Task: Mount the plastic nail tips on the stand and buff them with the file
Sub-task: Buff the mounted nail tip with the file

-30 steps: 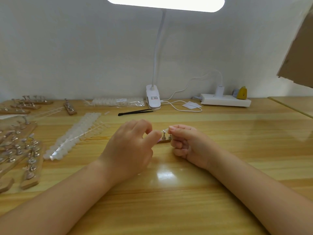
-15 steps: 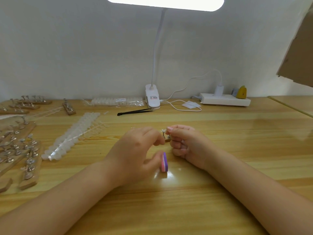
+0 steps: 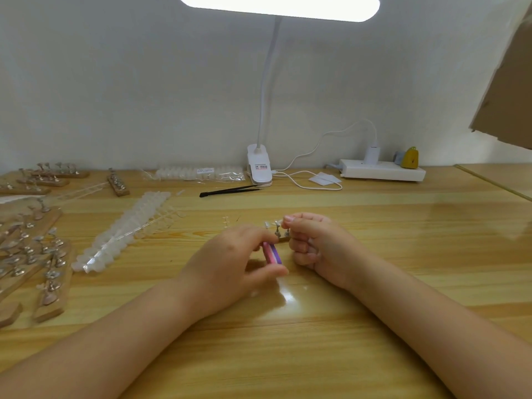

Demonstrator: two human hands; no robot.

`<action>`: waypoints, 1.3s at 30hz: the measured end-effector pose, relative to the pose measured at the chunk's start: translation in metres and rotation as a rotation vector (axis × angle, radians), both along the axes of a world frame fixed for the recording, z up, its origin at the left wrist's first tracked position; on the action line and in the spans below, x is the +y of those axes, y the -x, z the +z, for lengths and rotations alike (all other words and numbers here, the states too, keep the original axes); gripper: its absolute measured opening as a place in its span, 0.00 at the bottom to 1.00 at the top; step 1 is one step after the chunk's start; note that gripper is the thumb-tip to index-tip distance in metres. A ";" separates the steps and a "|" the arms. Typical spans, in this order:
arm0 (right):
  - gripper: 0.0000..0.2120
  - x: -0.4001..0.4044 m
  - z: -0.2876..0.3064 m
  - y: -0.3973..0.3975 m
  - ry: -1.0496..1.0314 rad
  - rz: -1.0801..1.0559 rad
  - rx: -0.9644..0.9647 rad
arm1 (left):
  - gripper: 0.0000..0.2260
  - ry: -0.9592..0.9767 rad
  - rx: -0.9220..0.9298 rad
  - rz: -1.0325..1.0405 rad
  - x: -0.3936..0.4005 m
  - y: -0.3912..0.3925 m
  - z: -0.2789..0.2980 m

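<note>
Landmark: lamp clip base, at the back edge of the surface, against the wall.
Left hand: in front of the base; fingers and thumb curled round the file, gripping it.
File: pink and purple block, upper end just below the stand; contact with a tip cannot be told.
Right hand: just right of the file; fingers curled, fingertips pinching at the stand's right end.
Stand: small wooden strip with metal holders, in front of the base, between the two hands; one pale nail tip shows on its left holder.
Tweezers: black, flat, just in front-left of the base.
Nail tip strips: left-front of the base, running diagonally.
Spare stands: far left of the base, at the left edge.
Power strip: right of the base, along the back edge.
Open room: bare wood right of the right hand and between the forearms and the near edge.
</note>
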State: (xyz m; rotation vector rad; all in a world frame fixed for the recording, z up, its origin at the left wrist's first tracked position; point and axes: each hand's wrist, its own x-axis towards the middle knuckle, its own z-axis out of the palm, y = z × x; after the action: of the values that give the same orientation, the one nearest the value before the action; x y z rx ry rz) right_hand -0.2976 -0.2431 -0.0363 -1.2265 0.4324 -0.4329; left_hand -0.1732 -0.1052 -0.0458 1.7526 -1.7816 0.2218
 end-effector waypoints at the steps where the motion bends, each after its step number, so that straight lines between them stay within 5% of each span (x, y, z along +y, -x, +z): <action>1: 0.03 0.000 -0.001 0.000 0.011 -0.003 -0.009 | 0.26 0.086 0.084 0.030 0.000 0.000 0.001; 4: 0.03 0.003 -0.002 0.000 0.097 0.031 -0.023 | 0.24 0.286 0.314 0.114 -0.003 0.002 0.003; 12: 0.05 0.001 0.000 0.004 0.157 0.198 -0.081 | 0.20 0.339 0.460 0.189 -0.003 0.000 0.007; 17: 0.05 -0.001 -0.002 0.004 0.118 0.174 -0.093 | 0.22 0.339 0.384 0.034 -0.002 0.012 0.005; 39: 0.04 0.000 0.000 0.006 0.176 0.286 -0.073 | 0.23 0.360 0.298 0.007 -0.003 0.002 0.005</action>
State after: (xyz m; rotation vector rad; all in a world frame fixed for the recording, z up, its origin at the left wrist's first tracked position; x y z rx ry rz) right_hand -0.3034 -0.2431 -0.0358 -1.4148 0.1538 -0.2728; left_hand -0.1749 -0.1081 -0.0405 1.4501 -1.4223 0.2520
